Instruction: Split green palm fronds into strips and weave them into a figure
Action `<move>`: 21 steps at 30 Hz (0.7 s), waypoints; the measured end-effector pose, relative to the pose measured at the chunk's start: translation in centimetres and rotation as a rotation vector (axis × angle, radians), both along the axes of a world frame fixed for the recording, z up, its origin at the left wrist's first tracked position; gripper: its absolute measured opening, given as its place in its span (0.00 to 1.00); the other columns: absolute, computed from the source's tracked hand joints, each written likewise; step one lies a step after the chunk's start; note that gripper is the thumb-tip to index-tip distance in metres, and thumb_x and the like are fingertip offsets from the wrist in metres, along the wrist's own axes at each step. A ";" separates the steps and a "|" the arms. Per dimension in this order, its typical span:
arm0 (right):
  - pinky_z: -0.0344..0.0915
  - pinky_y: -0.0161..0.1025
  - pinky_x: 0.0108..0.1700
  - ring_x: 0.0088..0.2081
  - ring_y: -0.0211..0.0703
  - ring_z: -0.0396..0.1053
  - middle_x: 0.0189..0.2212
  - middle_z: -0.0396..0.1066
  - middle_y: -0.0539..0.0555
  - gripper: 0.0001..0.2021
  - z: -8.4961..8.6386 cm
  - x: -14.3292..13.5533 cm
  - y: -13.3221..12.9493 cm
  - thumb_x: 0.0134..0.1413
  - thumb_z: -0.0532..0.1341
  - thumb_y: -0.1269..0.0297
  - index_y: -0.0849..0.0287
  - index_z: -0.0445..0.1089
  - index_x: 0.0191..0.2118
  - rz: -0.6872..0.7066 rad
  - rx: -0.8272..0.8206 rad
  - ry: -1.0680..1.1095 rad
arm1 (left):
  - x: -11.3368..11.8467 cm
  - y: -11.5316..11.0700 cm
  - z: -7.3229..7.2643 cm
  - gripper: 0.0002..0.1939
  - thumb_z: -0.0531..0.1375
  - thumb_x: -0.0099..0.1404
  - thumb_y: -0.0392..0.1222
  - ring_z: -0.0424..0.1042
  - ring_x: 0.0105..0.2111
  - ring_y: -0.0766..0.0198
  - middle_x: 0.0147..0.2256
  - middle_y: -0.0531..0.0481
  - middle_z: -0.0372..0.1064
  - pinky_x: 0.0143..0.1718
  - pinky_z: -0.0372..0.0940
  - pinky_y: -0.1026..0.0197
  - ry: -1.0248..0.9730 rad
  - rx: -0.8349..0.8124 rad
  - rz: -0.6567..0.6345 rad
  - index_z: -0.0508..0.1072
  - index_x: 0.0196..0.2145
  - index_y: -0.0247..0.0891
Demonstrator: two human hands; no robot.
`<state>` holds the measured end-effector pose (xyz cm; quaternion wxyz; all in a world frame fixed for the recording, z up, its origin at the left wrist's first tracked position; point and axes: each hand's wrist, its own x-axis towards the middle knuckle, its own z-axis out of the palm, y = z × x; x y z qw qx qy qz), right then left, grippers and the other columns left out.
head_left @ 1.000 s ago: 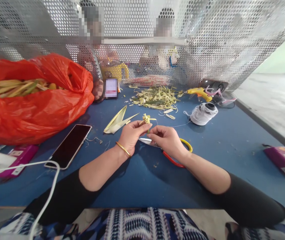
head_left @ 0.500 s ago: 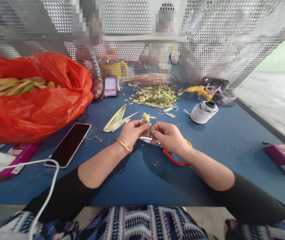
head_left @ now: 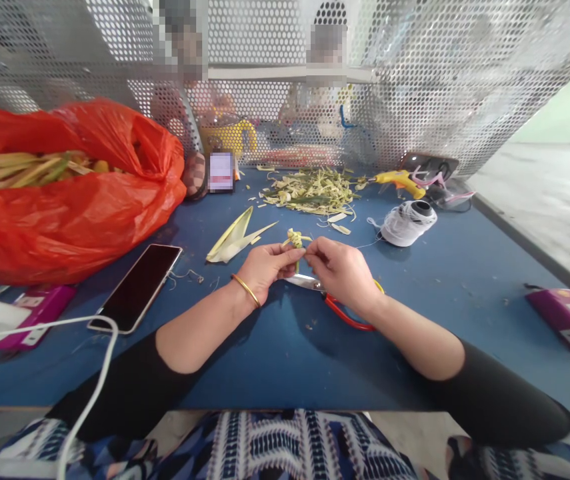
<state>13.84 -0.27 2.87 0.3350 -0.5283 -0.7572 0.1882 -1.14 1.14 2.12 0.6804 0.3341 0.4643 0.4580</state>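
Note:
Between the thumb and fingers of my left hand [head_left: 261, 272] is a small pale yellow-green woven leaf piece [head_left: 295, 237], its folded head upward and its thin stem below. My right hand [head_left: 347, 275] is pinched closed beside that stem. A fine white thread runs from the spool of white thread [head_left: 405, 225] to the right hand's fingers; the fingertips themselves are partly hidden. Scissors [head_left: 347, 319] with red and yellow handles lie on the table beneath my right hand, blades pointing left. Just beyond my left hand rests a split pale leaf [head_left: 235, 243].
A red plastic bag [head_left: 129, 220] of leaf strips fills the left, with a phone [head_left: 137, 288] before it. Leaf scraps [head_left: 315, 190] lie behind my hands. A yellow glue gun [head_left: 401, 181] is back right, near a perforated metal screen [head_left: 259, 40]. Purple power strips flank both sides.
My right hand has turned slightly and its fingers have risen beside the woven piece, baring more of the scissor blades. My left hand keeps its hold almost in place.

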 end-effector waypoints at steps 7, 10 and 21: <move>0.62 0.33 0.28 0.21 0.36 0.66 0.18 0.67 0.47 0.05 0.1 -0.5 0.2 0.49 0.58 0.64 0.58 0.66 0.27 0.052 -0.466 0.366 | 0.2 0.0 -0.4 0.17 0.74 0.35 0.40 0.63 0.20 0.74 0.18 0.57 0.65 0.26 0.60 0.67 -0.013 0.031 0.075 0.71 0.20 0.34; 0.62 0.34 0.27 0.21 0.36 0.67 0.17 0.67 0.46 0.05 -0.3 -0.5 0.3 0.45 0.61 0.65 0.59 0.67 0.25 0.031 -0.479 0.401 | 0.4 -0.1 -0.5 0.16 0.73 0.36 0.40 0.64 0.21 0.73 0.19 0.56 0.65 0.27 0.61 0.67 -0.013 0.033 0.080 0.70 0.19 0.34; 0.64 0.32 0.27 0.19 0.35 0.68 0.14 0.68 0.47 0.06 1.0 -0.1 0.4 0.42 0.59 0.71 0.59 0.67 0.19 0.069 -0.557 0.476 | 0.1 -0.1 -0.2 0.17 0.73 0.37 0.45 0.60 0.19 0.73 0.18 0.57 0.65 0.25 0.60 0.66 0.088 0.137 0.017 0.71 0.20 0.35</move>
